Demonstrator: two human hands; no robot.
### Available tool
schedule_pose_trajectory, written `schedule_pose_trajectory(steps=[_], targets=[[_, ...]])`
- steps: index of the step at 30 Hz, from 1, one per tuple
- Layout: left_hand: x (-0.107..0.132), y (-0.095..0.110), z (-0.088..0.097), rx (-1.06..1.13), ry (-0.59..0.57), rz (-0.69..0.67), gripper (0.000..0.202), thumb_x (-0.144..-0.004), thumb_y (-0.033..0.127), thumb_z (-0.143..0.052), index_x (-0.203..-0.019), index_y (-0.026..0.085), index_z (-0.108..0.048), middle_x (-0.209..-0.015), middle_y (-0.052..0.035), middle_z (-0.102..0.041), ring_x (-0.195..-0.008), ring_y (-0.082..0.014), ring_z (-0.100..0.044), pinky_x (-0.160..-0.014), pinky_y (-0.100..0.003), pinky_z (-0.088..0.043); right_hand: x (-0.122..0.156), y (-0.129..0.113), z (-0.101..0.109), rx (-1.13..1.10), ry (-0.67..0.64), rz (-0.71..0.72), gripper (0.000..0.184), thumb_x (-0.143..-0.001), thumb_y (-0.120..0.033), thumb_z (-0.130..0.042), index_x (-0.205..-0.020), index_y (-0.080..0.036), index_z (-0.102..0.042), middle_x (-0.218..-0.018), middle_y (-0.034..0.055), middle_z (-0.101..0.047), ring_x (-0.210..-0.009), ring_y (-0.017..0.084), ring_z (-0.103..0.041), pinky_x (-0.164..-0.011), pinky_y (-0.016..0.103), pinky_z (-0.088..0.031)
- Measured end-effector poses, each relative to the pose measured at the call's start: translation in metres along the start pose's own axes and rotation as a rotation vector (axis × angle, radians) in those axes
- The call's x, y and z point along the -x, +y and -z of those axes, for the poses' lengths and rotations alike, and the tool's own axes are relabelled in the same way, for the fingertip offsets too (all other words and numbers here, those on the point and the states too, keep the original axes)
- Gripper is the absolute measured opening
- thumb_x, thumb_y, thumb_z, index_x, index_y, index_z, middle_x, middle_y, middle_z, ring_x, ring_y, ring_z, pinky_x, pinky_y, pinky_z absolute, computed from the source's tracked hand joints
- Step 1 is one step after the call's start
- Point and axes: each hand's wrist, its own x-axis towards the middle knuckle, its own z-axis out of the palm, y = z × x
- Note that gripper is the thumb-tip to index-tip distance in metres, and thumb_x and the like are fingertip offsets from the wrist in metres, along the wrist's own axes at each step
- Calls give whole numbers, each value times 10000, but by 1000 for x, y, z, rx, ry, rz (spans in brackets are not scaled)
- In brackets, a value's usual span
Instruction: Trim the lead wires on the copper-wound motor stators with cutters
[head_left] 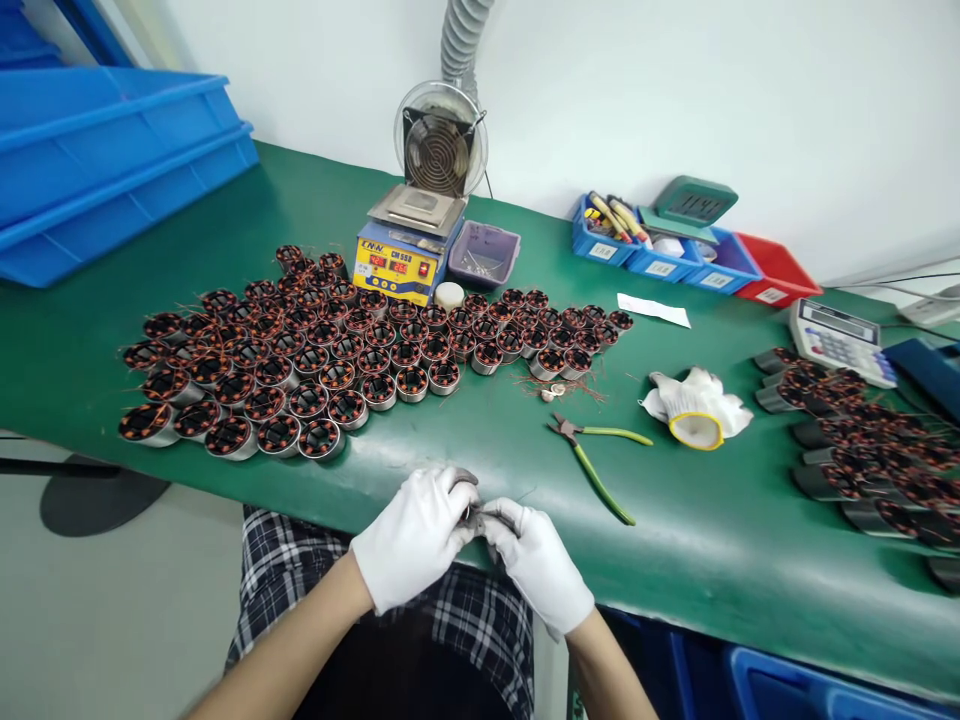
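Both hands wear white gloves with greyed fingertips and meet at the table's front edge. My left hand [420, 535] is wrapped round a small dark, silver-edged motor stator [469, 514], mostly hidden by the fingers. Against it, my right hand [536, 560] is closed in a pinch; what lies between its fingertips is hidden. Diagonal cutters [592, 450] with green handles lie spread on the table to the right. Many stators [322, 350] with silver rims and copper windings stand grouped beyond my hands.
A yellow-and-blue solder pot [397, 262] stands behind the stators, beside a purple tray [486, 254]. A crumpled white glove [697, 405] lies right of the cutters. More stators [847, 430] and a calculator [840, 340] sit at right. Blue crates [120, 160] are stacked at left.
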Motion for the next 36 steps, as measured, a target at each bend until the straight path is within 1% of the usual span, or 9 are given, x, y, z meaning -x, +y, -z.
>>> schedule_pose_trajectory(steps=[9,13,16,18,20,23,26,30,36], targets=[[-6,0,-8,-258,87,-143,62,-829,176,-452,-813,175,-512,-833,-45,-561,-740,-219,-510,-673,-371,-426,-4,-7,26,-443,-143,-468,215,-625,-354,-606,-567,-165,-522,-321,-85,-405,-251,36,-248,-293,169,-150],[-6,0,-12,-249,144,-143,75,-806,142,-455,-768,174,-511,-770,-37,-554,-707,-208,-501,-664,-354,-423,-2,6,55,-343,33,-466,236,-610,-384,-607,-583,-163,-530,-335,-79,-408,-260,48,-277,-295,180,-186],[-6,-1,-15,-230,187,-128,104,-806,137,-441,-736,172,-509,-743,-36,-550,-696,-203,-499,-666,-350,-421,4,9,63,-82,438,-253,232,-688,-394,-564,-689,-162,-578,-481,-19,-535,-392,110,-465,-385,225,-372],[-6,-1,-17,-225,208,-132,107,-808,143,-436,-738,170,-513,-740,-38,-550,-694,-205,-502,-654,-351,-424,8,4,54,182,548,56,196,-748,-349,-549,-810,-173,-607,-714,49,-637,-633,165,-588,-585,287,-483],[-6,-1,-18,-224,225,-136,95,-802,147,-444,-749,166,-521,-740,-44,-552,-691,-209,-507,-643,-354,-431,9,-1,38,456,426,378,153,-800,-267,-521,-900,-191,-609,-901,81,-644,-822,197,-596,-738,333,-484],[-6,-1,-17,-205,210,-123,68,-781,133,-470,-761,160,-530,-743,-48,-559,-698,-215,-523,-652,-368,-446,5,-3,14,740,255,657,194,-866,-173,-409,-861,-172,-603,-810,81,-640,-718,184,-594,-659,300,-486],[-4,-3,-14,-76,151,-89,47,-781,172,-524,-826,166,-534,-809,-45,-586,-760,-215,-555,-708,-379,-465,-1,7,3,803,264,714,251,-898,-166,-352,-837,-162,-595,-663,54,-609,-563,155,-566,-539,250,-459],[1,-11,-7,159,140,45,703,-556,318,-765,-1143,122,-430,-1217,-168,-488,-1040,-282,-524,-872,-427,-449,-6,21,-2,662,313,637,279,-925,-237,-338,-884,-165,-604,-656,42,-591,-537,128,-562,-531,213,-455],[6,-22,-8,311,127,169,604,-484,294,-814,-1016,171,-555,-1226,-141,-517,-1114,-302,-493,-953,-469,-388,-4,12,0,615,353,677,381,-932,-227,-292,-893,-157,-665,-603,27,-490,-482,110,-494,-459,195,-410]])
